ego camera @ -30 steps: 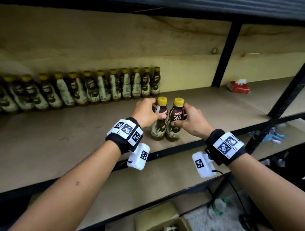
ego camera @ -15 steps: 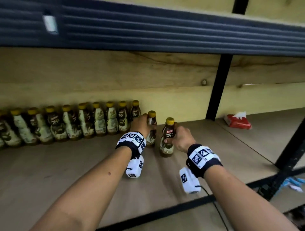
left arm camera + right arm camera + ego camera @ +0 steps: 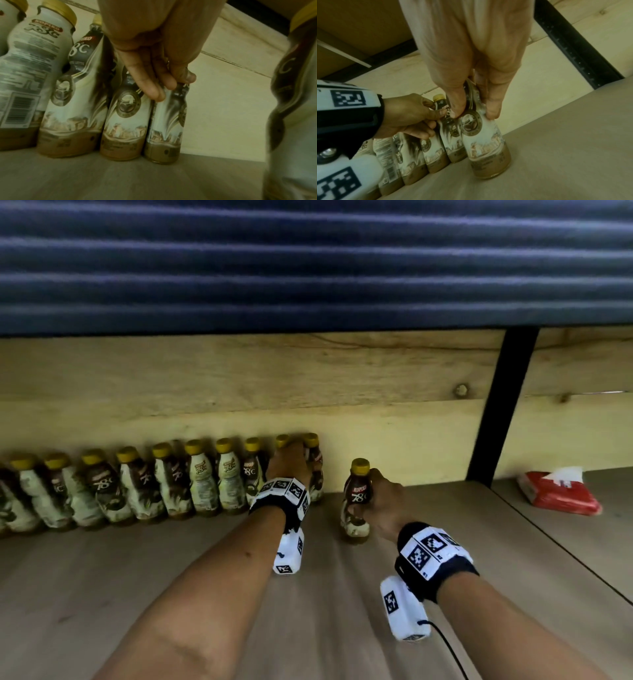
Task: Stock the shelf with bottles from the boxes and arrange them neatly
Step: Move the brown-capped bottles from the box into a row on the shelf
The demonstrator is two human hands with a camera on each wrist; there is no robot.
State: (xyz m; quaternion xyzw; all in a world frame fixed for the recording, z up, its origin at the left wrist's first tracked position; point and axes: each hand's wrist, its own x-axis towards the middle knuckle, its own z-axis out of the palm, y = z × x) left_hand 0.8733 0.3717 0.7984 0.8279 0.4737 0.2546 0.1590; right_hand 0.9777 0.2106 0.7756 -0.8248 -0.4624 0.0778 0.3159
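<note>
A row of brown-and-white coffee bottles with yellow caps (image 3: 202, 477) stands along the back wall of the wooden shelf (image 3: 479, 542). My left hand (image 3: 289, 463) (image 3: 173, 86) grips the bottle at the row's right end (image 3: 317, 470) (image 3: 164, 121), which stands upright against its neighbour. My right hand (image 3: 375, 498) (image 3: 474, 113) holds another bottle (image 3: 356, 501) (image 3: 486, 142) around its waist. That bottle stands on the shelf a short gap to the right of the row and a little forward of it. In the right wrist view my left hand (image 3: 406, 116) wraps the end bottle (image 3: 444, 115).
A black upright post (image 3: 496, 412) rises at the back right. A red tissue pack (image 3: 558, 491) lies beyond it. The blue corrugated underside of the shelf above (image 3: 308, 268) hangs low overhead. Bare board spreads in front of the row and to the right.
Both hands carried their bottles from the shelf's front edge to the back. The left bottle now stands at the row's end; the right bottle sits close beside it.
</note>
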